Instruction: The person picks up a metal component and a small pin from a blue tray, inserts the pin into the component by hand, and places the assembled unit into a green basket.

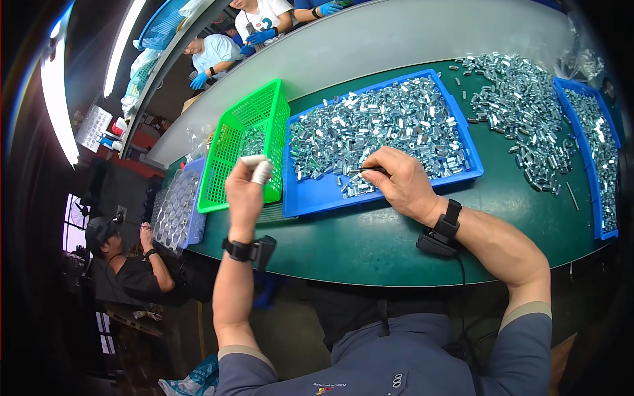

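Observation:
My left hand (pixel 246 188) is raised over the near right corner of a green plastic basket (pixel 224 135). White covers wrap its fingertips, and the fingers are curled together; whatever they hold is hidden. Over the near side of a blue tray (pixel 307 200), my right hand (pixel 404 181) pinches a thin dark tool (pixel 370 170) between thumb and forefinger. The tool's tip points left, and its exact kind is unclear. Small silvery metal cylinders (pixel 376 122) fill most of the tray. Fewer such pieces (pixel 252 142) lie in the basket.
A loose heap of metal cylinders (pixel 522 112) lies on the green table (pixel 409 247), beside another filled blue tray (pixel 604 165) at right. A container with round clear pieces (pixel 177 204) stands left. Behind a grey partition (pixel 422 39), people in blue gloves work; another person (pixel 132 254) is at left.

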`<action>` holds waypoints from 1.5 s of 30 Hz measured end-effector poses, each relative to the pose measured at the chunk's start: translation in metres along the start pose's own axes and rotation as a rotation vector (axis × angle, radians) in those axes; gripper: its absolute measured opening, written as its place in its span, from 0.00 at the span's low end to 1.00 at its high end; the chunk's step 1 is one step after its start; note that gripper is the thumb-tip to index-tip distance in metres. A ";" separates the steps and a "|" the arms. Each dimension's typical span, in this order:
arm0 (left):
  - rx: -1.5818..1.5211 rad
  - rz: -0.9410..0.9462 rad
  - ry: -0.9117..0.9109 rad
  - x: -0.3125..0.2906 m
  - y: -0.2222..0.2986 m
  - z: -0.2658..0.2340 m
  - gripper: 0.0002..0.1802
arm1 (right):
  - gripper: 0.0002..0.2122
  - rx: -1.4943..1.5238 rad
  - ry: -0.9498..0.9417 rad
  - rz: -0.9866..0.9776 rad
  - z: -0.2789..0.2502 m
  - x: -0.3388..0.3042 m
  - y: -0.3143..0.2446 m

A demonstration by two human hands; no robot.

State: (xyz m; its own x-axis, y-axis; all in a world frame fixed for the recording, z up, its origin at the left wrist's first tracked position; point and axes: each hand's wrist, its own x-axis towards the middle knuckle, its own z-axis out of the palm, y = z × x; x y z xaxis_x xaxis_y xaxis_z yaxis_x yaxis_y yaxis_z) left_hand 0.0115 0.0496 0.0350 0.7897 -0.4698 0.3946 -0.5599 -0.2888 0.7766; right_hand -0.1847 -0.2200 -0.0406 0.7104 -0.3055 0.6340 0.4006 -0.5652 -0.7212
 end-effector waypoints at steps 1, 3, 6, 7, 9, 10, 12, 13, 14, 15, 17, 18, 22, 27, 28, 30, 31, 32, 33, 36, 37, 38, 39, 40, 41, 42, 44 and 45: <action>0.005 -0.002 0.003 0.005 -0.003 -0.012 0.08 | 0.06 0.003 -0.010 0.004 0.000 0.000 0.000; 0.391 0.131 0.127 0.014 -0.005 -0.028 0.12 | 0.06 0.004 -0.032 0.012 0.000 0.001 0.001; 0.629 0.305 0.124 0.009 0.004 -0.017 0.15 | 0.06 0.002 -0.047 0.019 -0.001 0.003 0.002; 0.673 0.414 0.054 0.003 0.009 -0.004 0.16 | 0.07 -0.001 -0.056 0.023 -0.001 0.002 0.002; 0.683 0.431 -0.133 -0.005 0.003 0.021 0.16 | 0.07 0.002 -0.065 0.006 0.002 0.002 0.002; 0.679 0.414 -0.195 -0.006 -0.002 0.032 0.15 | 0.07 0.003 -0.065 -0.007 0.003 0.003 0.001; 0.698 0.402 -0.295 -0.008 -0.022 0.047 0.14 | 0.07 0.024 -0.087 -0.057 0.004 0.007 -0.001; 0.711 0.416 -0.341 -0.005 -0.028 0.056 0.13 | 0.07 0.002 -0.076 -0.056 0.002 0.006 -0.001; 0.723 0.410 -0.305 -0.005 -0.032 0.062 0.13 | 0.07 -0.018 -0.065 -0.057 -0.001 0.006 -0.002; 0.696 0.344 -0.350 -0.006 -0.033 0.071 0.11 | 0.08 -0.045 -0.047 -0.048 -0.004 0.004 0.000; 0.683 0.268 -0.365 -0.009 -0.035 0.071 0.10 | 0.08 -0.049 -0.066 -0.082 -0.001 0.005 -0.002; 0.650 0.225 -0.366 -0.010 -0.036 0.070 0.09 | 0.08 -0.061 -0.075 -0.089 0.000 0.005 -0.003; 0.574 0.154 -0.343 -0.012 -0.037 0.067 0.08 | 0.08 -0.016 -0.112 -0.043 0.003 -0.001 -0.005; 0.380 0.226 -0.222 -0.023 -0.028 0.072 0.09 | 0.07 0.000 -0.130 -0.001 -0.001 -0.002 -0.004; 0.291 0.246 -0.174 -0.028 -0.019 0.072 0.10 | 0.07 -0.010 -0.128 0.011 -0.001 -0.003 -0.006; 0.217 0.164 -0.239 -0.038 0.004 0.076 0.10 | 0.07 -0.014 -0.112 0.038 0.001 0.000 -0.005; 0.166 0.087 -0.280 -0.042 0.017 0.076 0.10 | 0.06 -0.012 -0.106 0.046 0.001 0.002 -0.005; 0.116 0.009 -0.321 -0.045 0.024 0.079 0.11 | 0.06 -0.024 -0.108 0.061 0.000 0.001 -0.006; 0.109 0.004 -0.326 -0.046 0.027 0.081 0.11 | 0.06 -0.018 -0.113 0.050 0.001 0.003 -0.006; 0.052 0.111 -0.321 -0.048 0.030 0.090 0.10 | 0.06 -0.008 -0.124 0.031 0.001 0.003 -0.005; 0.048 0.110 -0.323 -0.048 0.030 0.091 0.10 | 0.06 0.005 -0.120 0.039 0.000 0.003 -0.005; 0.050 0.118 -0.323 -0.047 0.029 0.093 0.10 | 0.06 0.018 -0.117 0.046 0.000 0.003 -0.005; 0.052 0.127 -0.323 -0.047 0.029 0.094 0.10 | 0.06 0.032 -0.112 0.052 -0.001 0.003 -0.005; 0.055 0.136 -0.322 -0.046 0.029 0.095 0.10 | 0.06 0.030 -0.113 0.053 -0.002 0.004 -0.006; 0.054 0.132 -0.322 -0.047 0.028 0.095 0.10 | 0.06 0.013 -0.122 0.044 -0.002 0.004 -0.007; 0.053 0.150 -0.322 -0.048 0.027 0.096 0.10 | 0.06 -0.004 -0.130 0.035 -0.002 0.003 -0.008; 0.050 0.189 -0.320 -0.049 0.025 0.099 0.10 | 0.05 -0.022 -0.142 0.025 -0.002 0.003 -0.008; 0.047 0.187 -0.319 -0.049 0.024 0.101 0.10 | 0.05 -0.028 -0.143 0.034 -0.002 0.003 -0.007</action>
State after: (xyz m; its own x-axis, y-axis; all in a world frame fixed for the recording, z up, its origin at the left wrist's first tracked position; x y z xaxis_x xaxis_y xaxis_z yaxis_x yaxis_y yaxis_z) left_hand -0.0661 -0.0188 -0.0150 0.5589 -0.7521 0.3493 -0.7041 -0.2079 0.6790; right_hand -0.1867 -0.2182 -0.0333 0.7992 -0.2138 0.5618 0.3602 -0.5779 -0.7323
